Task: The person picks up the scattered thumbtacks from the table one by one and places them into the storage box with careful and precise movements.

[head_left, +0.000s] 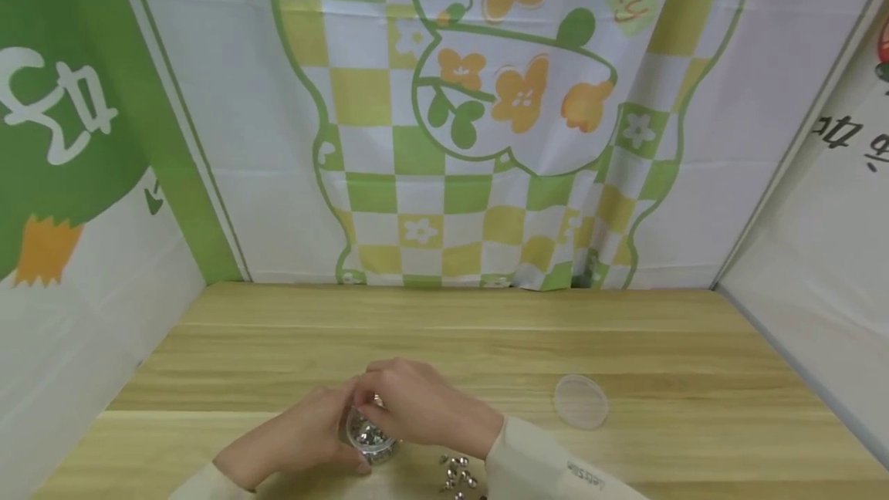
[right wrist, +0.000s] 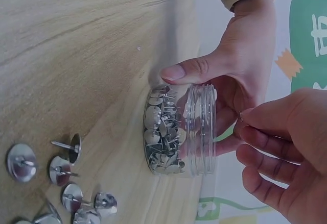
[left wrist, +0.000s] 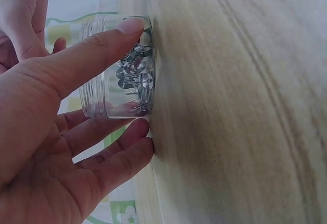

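Note:
A clear screw-neck jar [right wrist: 202, 132] stands on the table, its lower part filled with silver thumbtacks [right wrist: 162, 127]. My left hand [head_left: 305, 432] grips the jar from the side, thumb against the near wall and fingers around the far side. Above the jar's mouth is my right hand [head_left: 420, 403], its thumb and forefinger pinching a thumbtack [right wrist: 240, 116] of which only a thin metal point shows. Its other fingers are bent beside the rim. Several loose thumbtacks [head_left: 458, 473] lie on the table to the right of the jar, below the right wrist.
A round translucent lid [head_left: 580, 401] lies flat on the wooden table [head_left: 451, 338], off to the right. Printed cloth hangings [head_left: 375, 199] close off the back and both sides of the table.

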Motion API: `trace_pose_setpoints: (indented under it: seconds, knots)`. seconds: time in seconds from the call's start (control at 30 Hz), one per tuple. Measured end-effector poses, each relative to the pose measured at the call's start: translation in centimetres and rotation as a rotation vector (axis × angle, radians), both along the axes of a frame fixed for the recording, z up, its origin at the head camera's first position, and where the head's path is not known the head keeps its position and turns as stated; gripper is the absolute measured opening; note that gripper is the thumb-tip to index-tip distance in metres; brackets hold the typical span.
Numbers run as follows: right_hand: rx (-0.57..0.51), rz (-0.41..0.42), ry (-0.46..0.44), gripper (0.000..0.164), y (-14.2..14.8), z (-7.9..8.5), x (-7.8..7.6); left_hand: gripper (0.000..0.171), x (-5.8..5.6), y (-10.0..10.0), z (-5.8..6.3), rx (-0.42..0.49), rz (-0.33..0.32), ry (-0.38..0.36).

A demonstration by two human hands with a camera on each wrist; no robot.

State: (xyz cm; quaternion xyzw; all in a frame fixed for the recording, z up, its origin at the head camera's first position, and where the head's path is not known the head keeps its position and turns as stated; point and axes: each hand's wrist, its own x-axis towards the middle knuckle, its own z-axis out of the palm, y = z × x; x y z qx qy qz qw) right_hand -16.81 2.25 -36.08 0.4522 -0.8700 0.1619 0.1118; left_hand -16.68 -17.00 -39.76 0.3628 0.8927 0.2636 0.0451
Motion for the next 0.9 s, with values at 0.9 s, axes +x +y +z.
trace_pose_setpoints:
  seconds: [0.9]
  knots:
    - [-0.021, -0.029, -0.078, 0.006, 6.1, -1.4, 2.1, 0.066, 0.3, 0.4, 0.3, 0.048, 0.016, -0.049]
